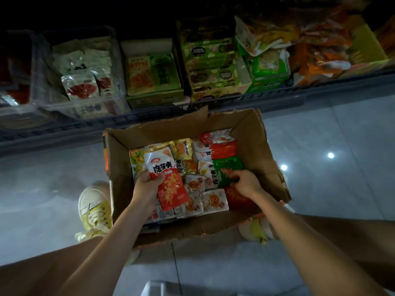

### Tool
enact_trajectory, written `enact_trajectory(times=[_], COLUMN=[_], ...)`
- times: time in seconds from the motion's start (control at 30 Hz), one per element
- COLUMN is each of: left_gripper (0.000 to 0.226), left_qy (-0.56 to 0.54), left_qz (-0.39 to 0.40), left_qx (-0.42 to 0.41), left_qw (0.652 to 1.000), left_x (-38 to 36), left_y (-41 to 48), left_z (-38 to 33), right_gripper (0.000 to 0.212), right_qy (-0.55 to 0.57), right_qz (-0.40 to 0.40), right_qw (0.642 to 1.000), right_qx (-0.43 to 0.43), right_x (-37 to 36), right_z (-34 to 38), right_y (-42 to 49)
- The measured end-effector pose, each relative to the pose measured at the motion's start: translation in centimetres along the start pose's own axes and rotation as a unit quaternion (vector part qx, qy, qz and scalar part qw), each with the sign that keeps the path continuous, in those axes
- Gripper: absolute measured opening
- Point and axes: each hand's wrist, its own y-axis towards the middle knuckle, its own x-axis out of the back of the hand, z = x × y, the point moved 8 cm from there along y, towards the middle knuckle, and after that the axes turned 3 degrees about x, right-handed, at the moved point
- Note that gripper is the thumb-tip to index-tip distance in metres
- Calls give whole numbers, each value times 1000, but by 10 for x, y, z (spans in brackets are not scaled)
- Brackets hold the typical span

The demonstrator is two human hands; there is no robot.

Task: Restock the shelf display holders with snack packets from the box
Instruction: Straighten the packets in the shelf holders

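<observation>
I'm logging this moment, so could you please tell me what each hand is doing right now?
Left hand: grips a red-and-white packet.
Right hand: fingers on the green packet; grip cannot be told.

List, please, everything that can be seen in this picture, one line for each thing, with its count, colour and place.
cardboard box: one, brown, open, on the floor in front of the shelf
loose packets: many, red, white, yellow, inside the box
red packet: one, red and white, held over the box
green packet: one, green, in the box at the right
shelf: one, dark, behind the box
clear holders: at least two, transparent, left on the shelf
display cartons: about four, green and yellow, middle and right of the shelf
floor: grey tiles
shoes: two, yellow and white, either side of the box
left hand: grips the red packet
right hand: fingers on the green packet
</observation>
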Motion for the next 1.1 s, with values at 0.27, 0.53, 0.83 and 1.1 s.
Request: enact_trajectory(times=[0.27, 0.53, 0.83, 1.1], left_gripper=[22, 27, 27, 47], left_qy=[7, -2, -78, -164], left_qz=[19, 24, 80, 113], left_qx=[30, 0, -3, -82], left_qw=[999, 1000, 994, 977], left_x=[-5, -11, -46, -55], left_y=[6, -12, -74, -152], left_z=[18, 2, -31, -90], right_gripper=[17, 13, 9, 19], right_qy=[-195, 163, 505, 365], right_qz=[79, -125, -26, -160], right_qw=[975, 978, 863, 906], right_qx=[69, 30, -1, 140], right_x=[-2, 99, 76, 104], right_z=[7, 33, 96, 166], right_y=[-3, -44, -106, -164])
